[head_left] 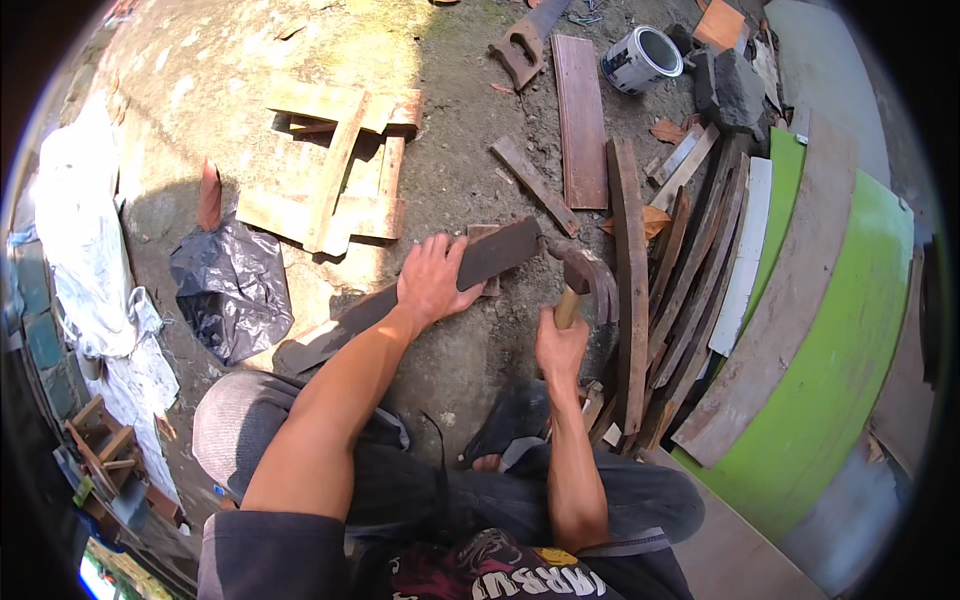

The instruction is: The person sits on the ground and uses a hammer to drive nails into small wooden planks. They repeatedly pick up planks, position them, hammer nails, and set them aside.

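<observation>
A dark wooden plank (pixel 350 322) lies slantwise in front of me, from lower left to upper right. My left hand (pixel 430 278) is closed over its middle, thumb along the near edge. Under the plank, a small wooden block (pixel 485 232) shows partly at both edges. My right hand (pixel 561 345) is wrapped round the wooden handle of a claw hammer (pixel 590 277). The hammer's metal head is beside the plank's right end; whether the two touch I cannot tell.
A slatted wooden frame (pixel 335 170) and a black plastic bag (pixel 232 292) lie to the left. Beyond are a handsaw (pixel 522 50), a reddish board (pixel 580 120) and a paint can (pixel 641 62). Several wood strips (pixel 628 290) and green panels (pixel 820 370) crowd the right.
</observation>
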Demonstrator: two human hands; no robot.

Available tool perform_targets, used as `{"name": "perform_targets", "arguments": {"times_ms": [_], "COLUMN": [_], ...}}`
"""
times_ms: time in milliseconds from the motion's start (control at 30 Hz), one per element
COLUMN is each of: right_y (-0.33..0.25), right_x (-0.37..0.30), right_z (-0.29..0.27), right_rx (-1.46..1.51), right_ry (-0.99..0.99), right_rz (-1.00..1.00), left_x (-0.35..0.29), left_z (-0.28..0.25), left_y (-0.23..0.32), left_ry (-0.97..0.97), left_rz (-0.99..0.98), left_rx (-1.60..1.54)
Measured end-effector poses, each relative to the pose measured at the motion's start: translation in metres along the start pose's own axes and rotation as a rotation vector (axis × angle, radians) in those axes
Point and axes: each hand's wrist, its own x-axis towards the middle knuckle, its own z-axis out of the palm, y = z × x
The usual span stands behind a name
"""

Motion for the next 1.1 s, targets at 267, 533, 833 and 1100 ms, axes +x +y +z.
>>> {"name": "perform_targets", "arguments": {"times_ms": [267,533,833,1100], "right_y": [-0.086,-0.05,-0.003,-0.104], "right_x": [0.007,0.019,0.011,0.008], "right_z": [-0.051,-0.061,0.001,-0.064], "right_rx": [0.541,-0.149,0.044,0.436], "right_ry": [0.215,-0.14,0.055,0.137], "right_rz": [-0.014,0.21,-0.009,0.007], "left_x": [0.015,0.027,0.019,0.016], "left_z": [0.012,0.005,0.008,0.005], "left_y": [0.011,0.006,0.014,0.011], "left_ry": [0.145,0.139,0.091,0.085], "left_rz": [0.087,0.075,0.075,0.063], "left_rx": [-0.043,-0.037,-0.049,-0.065]}}
